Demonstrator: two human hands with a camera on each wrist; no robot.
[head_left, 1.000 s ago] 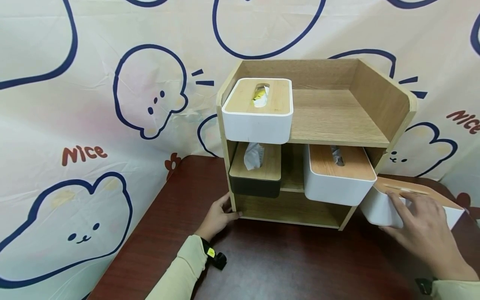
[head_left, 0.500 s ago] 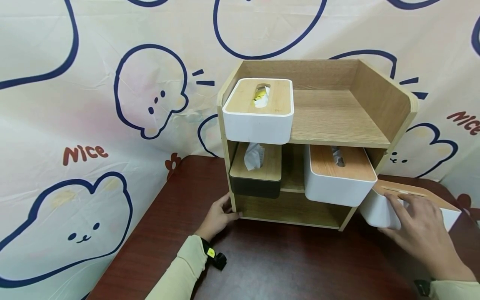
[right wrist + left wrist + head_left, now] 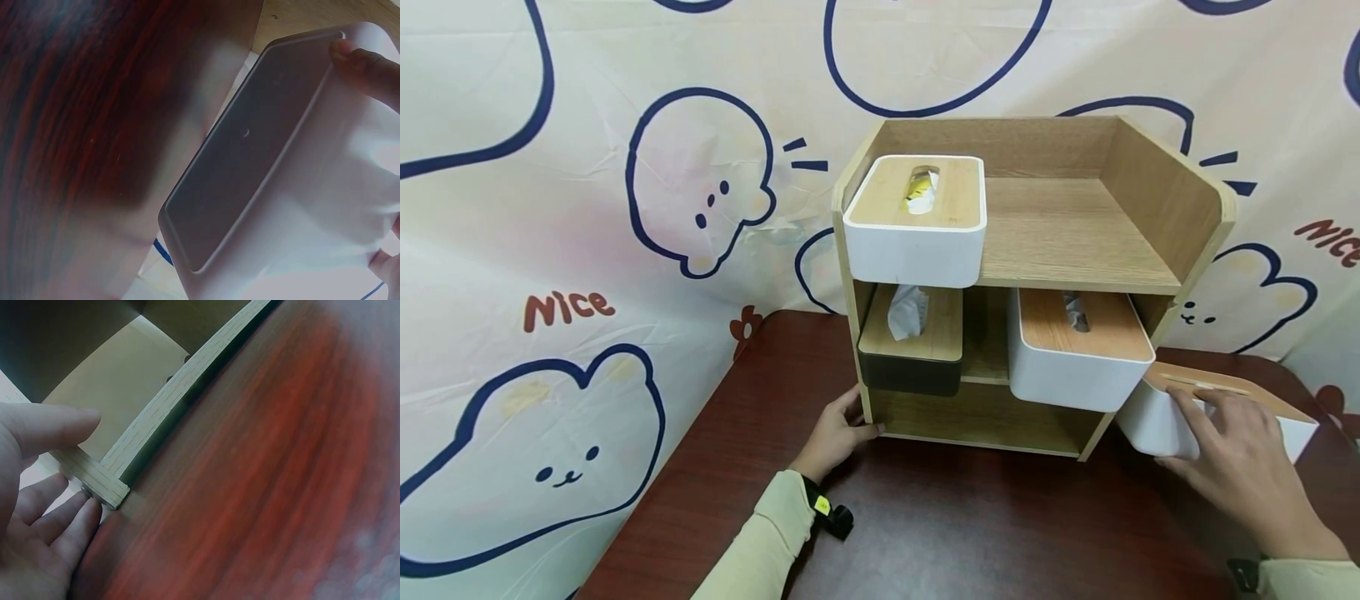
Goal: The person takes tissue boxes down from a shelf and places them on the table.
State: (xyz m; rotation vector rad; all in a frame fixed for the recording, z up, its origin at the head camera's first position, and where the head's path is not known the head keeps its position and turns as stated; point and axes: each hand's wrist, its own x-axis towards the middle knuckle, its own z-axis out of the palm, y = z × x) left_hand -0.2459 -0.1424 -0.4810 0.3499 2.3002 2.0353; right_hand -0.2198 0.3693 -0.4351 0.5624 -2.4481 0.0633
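My left hand (image 3: 838,429) grips the lower front corner of the left side panel of a small wooden shelf (image 3: 1045,218); in the left wrist view the thumb (image 3: 62,428) lies inside the panel and the fingers outside. Beyond the shelf's right side, my right hand (image 3: 1251,467) holds a white tissue box (image 3: 1157,421) with a wooden lid. The box is tilted, and its underside (image 3: 244,150) shows in the right wrist view, raised off the table with the thumb at its bottom edge. In the head view the hand covers much of the box's front.
A white tissue box (image 3: 917,254) stands at the left of the top shelf. On the middle level are a black tissue box (image 3: 910,375) at left and another white one (image 3: 1078,379) at right, jutting out. Patterned cloth (image 3: 700,317) hangs behind the dark red table (image 3: 985,525).
The right hand and its tissue box have shifted slightly left, closer to the shelf. The left hand and the shelf have stayed put.
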